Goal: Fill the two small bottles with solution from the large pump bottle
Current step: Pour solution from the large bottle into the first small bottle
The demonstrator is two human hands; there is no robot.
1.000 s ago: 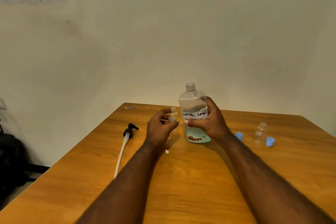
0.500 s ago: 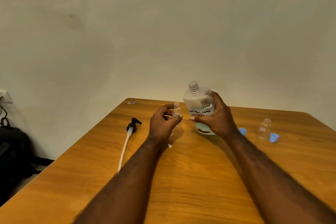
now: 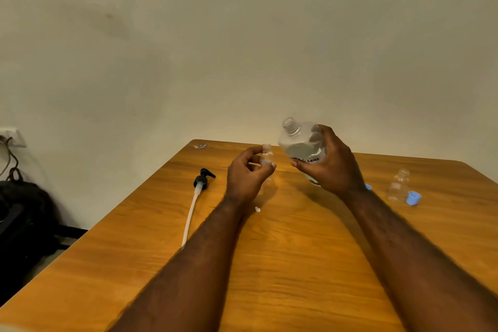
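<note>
My right hand [image 3: 330,166] grips the large clear bottle [image 3: 300,143], lifted off the table and tilted with its open neck leaning left. Its pump is off and liquid shows inside. My left hand [image 3: 246,176] pinches a small clear bottle [image 3: 266,155] upright, its open mouth just left of and below the large bottle's neck. The second small bottle [image 3: 398,184] stands uncapped at the right of the table. A blue cap [image 3: 413,198] lies beside it, and another blue cap [image 3: 368,186] peeks out behind my right wrist.
The black pump head with its long white tube [image 3: 195,202] lies on the wooden table [image 3: 283,264] to the left. A small white scrap [image 3: 258,209] lies near my left wrist. A dark bag [image 3: 24,218] sits on the floor at left.
The large bottle has risen off the table and tipped left toward the small bottle. My left hand has raised the small bottle slightly.
</note>
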